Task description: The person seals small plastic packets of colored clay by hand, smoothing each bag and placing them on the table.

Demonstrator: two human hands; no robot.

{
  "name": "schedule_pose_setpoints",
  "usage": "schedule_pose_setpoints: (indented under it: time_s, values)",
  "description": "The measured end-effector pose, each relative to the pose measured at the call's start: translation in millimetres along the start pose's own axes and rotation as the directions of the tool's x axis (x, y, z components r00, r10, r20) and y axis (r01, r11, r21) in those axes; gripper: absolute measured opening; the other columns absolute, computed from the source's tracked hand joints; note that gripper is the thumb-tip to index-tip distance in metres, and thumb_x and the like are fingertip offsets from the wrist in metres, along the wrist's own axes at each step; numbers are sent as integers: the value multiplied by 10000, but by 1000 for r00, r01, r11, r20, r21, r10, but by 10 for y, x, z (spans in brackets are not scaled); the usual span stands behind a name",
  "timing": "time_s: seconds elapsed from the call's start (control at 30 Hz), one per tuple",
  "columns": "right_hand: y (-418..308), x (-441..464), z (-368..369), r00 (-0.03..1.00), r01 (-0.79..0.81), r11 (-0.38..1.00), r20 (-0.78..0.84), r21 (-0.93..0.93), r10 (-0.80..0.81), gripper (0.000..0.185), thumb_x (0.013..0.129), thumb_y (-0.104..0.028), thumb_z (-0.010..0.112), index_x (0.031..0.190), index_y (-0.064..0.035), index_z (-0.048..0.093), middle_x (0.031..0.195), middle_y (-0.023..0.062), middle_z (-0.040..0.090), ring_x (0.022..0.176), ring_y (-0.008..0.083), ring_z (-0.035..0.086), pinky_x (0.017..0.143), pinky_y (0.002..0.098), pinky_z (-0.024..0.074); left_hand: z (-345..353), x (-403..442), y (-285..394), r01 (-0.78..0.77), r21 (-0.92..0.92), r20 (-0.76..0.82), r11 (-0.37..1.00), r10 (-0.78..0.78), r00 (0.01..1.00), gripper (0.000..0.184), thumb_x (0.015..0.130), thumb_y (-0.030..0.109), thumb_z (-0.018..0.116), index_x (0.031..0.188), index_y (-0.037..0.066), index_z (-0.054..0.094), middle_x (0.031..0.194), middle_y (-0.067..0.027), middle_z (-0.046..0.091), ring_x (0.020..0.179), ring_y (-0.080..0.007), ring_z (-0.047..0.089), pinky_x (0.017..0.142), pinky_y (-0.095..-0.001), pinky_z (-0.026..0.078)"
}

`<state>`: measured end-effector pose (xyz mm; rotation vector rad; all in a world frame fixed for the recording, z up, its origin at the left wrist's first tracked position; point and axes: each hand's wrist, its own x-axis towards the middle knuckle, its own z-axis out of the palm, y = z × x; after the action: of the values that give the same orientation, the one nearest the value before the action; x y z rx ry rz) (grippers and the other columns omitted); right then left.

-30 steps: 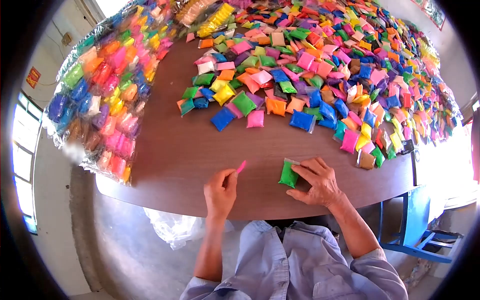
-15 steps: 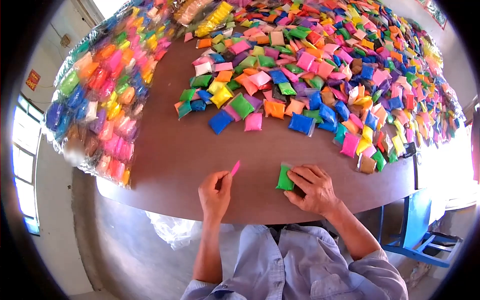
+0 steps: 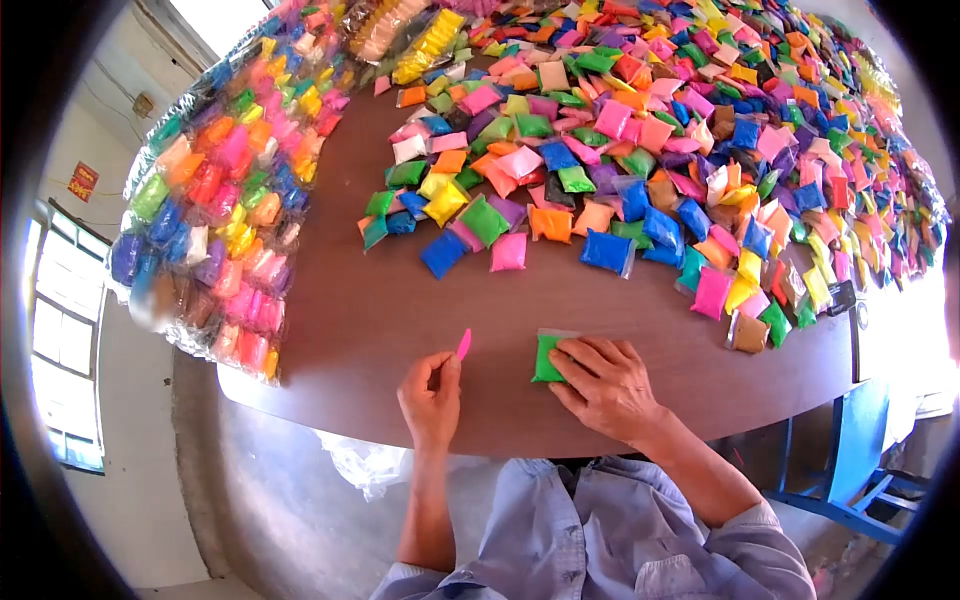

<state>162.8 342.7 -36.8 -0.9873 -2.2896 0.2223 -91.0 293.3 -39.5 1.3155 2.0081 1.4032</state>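
Between the thumb and fingers of my left hand (image 3: pixel 432 395) is a small, flat pink plastic stick (image 3: pixel 464 344), its tip pointing up and away from me. My right hand (image 3: pixel 605 385) grips a green packet (image 3: pixel 546 360) in a clear wrapper on the table, fingers over its right side and thumb along the lower edge. The fingers hide part of that packet. A pink packet (image 3: pixel 508 252) and a blue packet (image 3: pixel 444 254) lie farther off, at the near edge of the pile.
A big heap of colourful packets (image 3: pixel 615 120) covers the far and right parts of the brown table (image 3: pixel 370 310). Clear-wrapped sheets of packets (image 3: pixel 215 220) line the left side. A blue metal frame (image 3: pixel 855 450) stands at lower right, and clear plastic (image 3: pixel 365 462) lies beneath the table edge.
My right hand and the green packet have shifted slightly left, toward my left hand. My left hand still holds the pink stick. The whole view has moved a little.
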Motion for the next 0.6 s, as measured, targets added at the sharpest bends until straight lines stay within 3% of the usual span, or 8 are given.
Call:
schedule_pose_setpoints:
  time_s: [0.2, 0.3, 0.37, 0.43, 0.53, 0.6]
  values:
    - [-81, 315, 296, 998, 57, 998, -7, 37, -57, 404, 817, -249, 788, 1181, -100, 696, 1192, 40, 634, 1110, 232, 622, 855, 392, 490, -150, 191, -112, 144, 5, -57, 990, -144, 988, 169, 971, 180, 709, 1012, 17, 729, 723, -10, 633, 569, -73, 556, 505, -241, 440]
    - [-146, 501, 402, 996, 70, 996, 43, 57, -72, 413, 830, -253, 775, 1201, -98, 681, 1205, 45, 621, 1122, 234, 613, 885, 399, 483, -323, 416, -310, 183, 70, -180, 981, -168, 969, 147, 972, 153, 699, 1000, 13, 737, 783, -54, 692, 632, -122, 622, 583, -281, 503]
    - [-185, 625, 462, 994, 95, 994, 40, 50, -97, 403, 844, -253, 765, 1205, -99, 673, 1208, 49, 618, 1125, 235, 609, 909, 405, 473, -410, 553, -465, 64, 203, -253, 977, -11, 967, 130, 959, 137, 707, 1005, 21, 740, 829, -66, 716, 699, -157, 651, 639, -308, 521]
    - [-215, 718, 547, 993, 101, 993, 56, 64, -104, 393, 849, -251, 761, 1200, -98, 672, 1207, 53, 617, 1124, 236, 610, 918, 404, 468, -442, 589, -540, 73, 201, -242, 977, -22, 970, 115, 946, 116, 712, 1011, 26, 741, 868, -72, 732, 753, -180, 665, 683, -327, 528]
    - [-257, 849, 659, 991, 116, 990, 54, 77, -121, 383, 853, -246, 756, 1195, -97, 668, 1209, 60, 617, 1120, 239, 612, 923, 405, 464, -417, 591, -517, 5, 246, -230, 969, 53, 972, 111, 944, 110, 712, 1006, 22, 739, 848, -73, 726, 725, -168, 656, 669, -322, 530]
    - [-287, 932, 722, 990, 134, 988, 40, 76, -137, 381, 854, -243, 754, 1195, -96, 666, 1211, 62, 617, 1117, 240, 613, 921, 407, 465, -430, 597, -527, 29, 169, -236, 985, 12, 972, 138, 967, 150, 705, 1000, 20, 739, 761, -2, 640, 612, -74, 546, 556, -255, 450]
